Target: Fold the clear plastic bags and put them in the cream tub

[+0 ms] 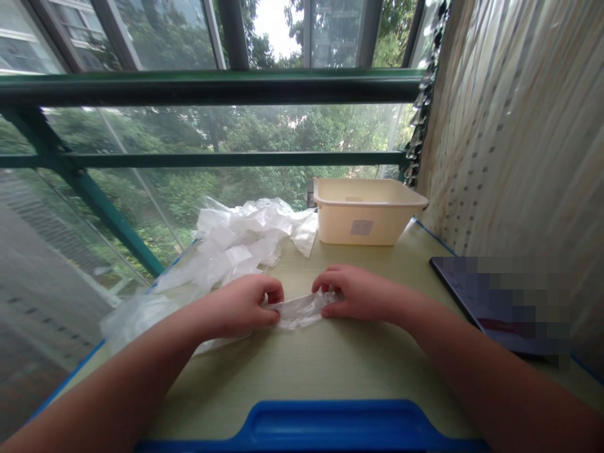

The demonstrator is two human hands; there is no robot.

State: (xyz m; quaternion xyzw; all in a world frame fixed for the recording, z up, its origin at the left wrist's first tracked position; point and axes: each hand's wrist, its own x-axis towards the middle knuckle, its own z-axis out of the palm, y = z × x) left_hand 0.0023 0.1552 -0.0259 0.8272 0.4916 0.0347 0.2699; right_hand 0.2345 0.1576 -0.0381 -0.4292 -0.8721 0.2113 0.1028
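Observation:
Between my hands a strip of thin, whitish translucent plastic bag [302,311] lies stretched low over the table. My left hand [248,305] pinches its left end, thumb and fingers closed together. At the other end my right hand [346,292] grips the plastic with curled fingers. Part of the bag trails out under my left wrist. Just beyond my left hand spreads a loose heap of crumpled clear plastic bags [236,242], reaching to the table's left edge. Where one bag stops and another starts in the heap, I cannot tell.
A cream plastic bin [340,220] stands at the back of the pale table [302,371]. On the right lies a dark tablet-like device [491,308], partly blurred. A blue tray-like edge [330,425] runs along the front. Behind are a green railing [212,88] and a curtain [519,126].

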